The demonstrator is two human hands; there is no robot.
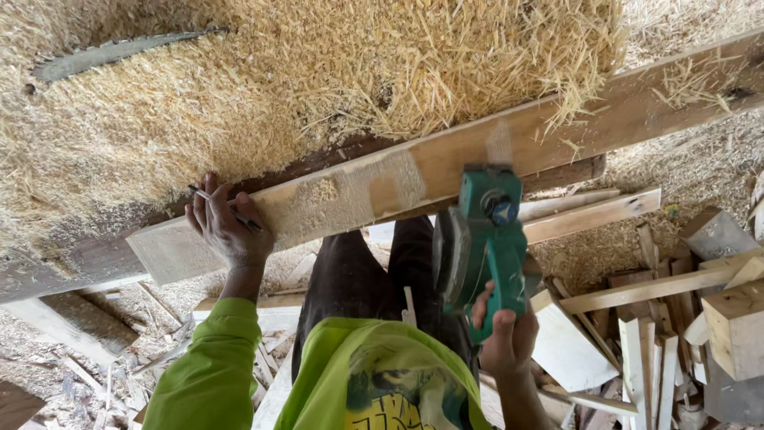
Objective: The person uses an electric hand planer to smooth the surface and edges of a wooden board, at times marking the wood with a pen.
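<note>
**A:** So, head view only. Got one long wooden plank (pixel 446 163), pale and rough, running from lower left up to upper right, dusted with sawdust near the left end and with a smoother planed patch around the middle. Resting on the edge of a bench buried in a heap of shavings (pixel 263 87).

**B:** Hands?

**A:** Two. Left hand (pixel 227 227) lying fairly flat on the plank's left end, fingers loosely curled over the edge, a thin pencil (pixel 227 209) tucked between them. Right hand (pixel 503 338) wrapped tight round the handle of a green electric planer (pixel 481 239), held just below the plank's near edge, not quite on the wood as far as can be told.

**B:** Anything else around?

**A:** One toothed saw blade (pixel 111 52) poking out of the shavings at upper left. Pile of wood offcuts (pixel 668 318) on the floor to the right, too many to count. Two more slats right under the plank. Green sleeves and dark trousers below. Shavings crowding the plank's far edge, spilling over it at upper right.
</note>
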